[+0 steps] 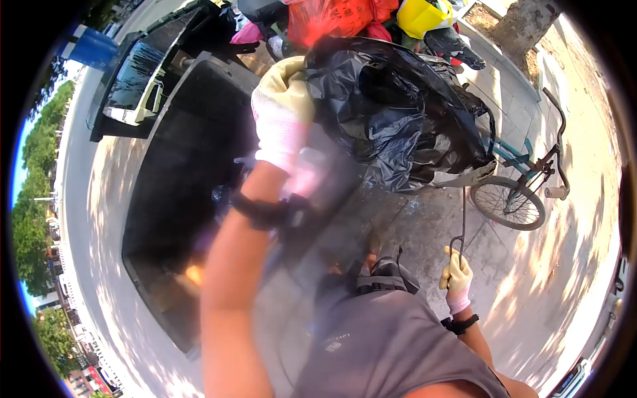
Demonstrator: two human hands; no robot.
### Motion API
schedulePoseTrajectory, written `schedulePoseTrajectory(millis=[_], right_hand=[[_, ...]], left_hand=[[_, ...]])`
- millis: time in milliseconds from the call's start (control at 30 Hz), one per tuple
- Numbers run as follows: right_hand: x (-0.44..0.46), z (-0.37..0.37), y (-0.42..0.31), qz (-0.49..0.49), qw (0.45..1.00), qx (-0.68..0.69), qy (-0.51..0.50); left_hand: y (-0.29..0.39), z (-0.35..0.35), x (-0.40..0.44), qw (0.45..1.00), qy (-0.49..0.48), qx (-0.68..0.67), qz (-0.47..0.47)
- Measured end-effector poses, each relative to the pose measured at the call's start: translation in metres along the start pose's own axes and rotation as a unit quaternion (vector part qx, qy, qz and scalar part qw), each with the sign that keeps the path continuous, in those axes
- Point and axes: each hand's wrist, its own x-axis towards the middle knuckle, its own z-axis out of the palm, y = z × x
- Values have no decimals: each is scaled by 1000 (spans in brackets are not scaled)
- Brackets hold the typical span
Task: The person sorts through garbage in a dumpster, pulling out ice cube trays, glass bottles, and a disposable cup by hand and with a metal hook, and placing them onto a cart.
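My left hand (284,109), in a pale yellow and white work glove, is closed around the edge of a black garbage bag (398,113). The bag hangs crumpled beside the dark bin. My right hand (457,275), gloved too, is closed on the looped handle of a thin metal rod (464,215). That rod points up toward the bag's lower edge, and its far end is hidden there. Below my left forearm is the big dark bin (176,179); its contents are blurred.
Red garbage bags (332,18) and a yellow bag (424,16) are heaped at the back. A bicycle (509,202) stands on the right, close to the black bag. A tree trunk (524,25) rises behind it. Another bin's lid (136,76) is at upper left.
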Motion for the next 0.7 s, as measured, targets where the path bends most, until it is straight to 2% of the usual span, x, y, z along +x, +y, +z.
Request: schedulePoseTrajectory(millis=[33, 100, 200, 233, 333, 533, 633, 700], right_hand=[[-1, -1, 0, -9, 1000, 4, 5], [-3, -6, 2, -34, 999, 12, 30], [-7, -12, -5, -59, 995, 29, 75], [-9, -17, -4, -67, 994, 30, 84], [-22, -37, 3, -82, 990, 19, 111], [-68, -58, -3, 9, 994, -94, 52], [-85, -70, 21, 33, 992, -117, 21], [-87, -78, 40, 13, 986, -166, 8]], left_hand=[[-14, 7, -1, 998, -23, 52, 6], [-41, 25, -4, 995, -35, 81, -36], [-82, 52, -1, 988, -91, 121, -41], [-64, 60, -3, 975, -115, 182, -55], [-95, 98, -2, 970, -130, 182, -94], [-106, 143, 5, 937, -169, 233, -199], [-125, 153, 2, 929, -167, 279, -176], [-143, 159, -3, 927, -192, 267, -181]])
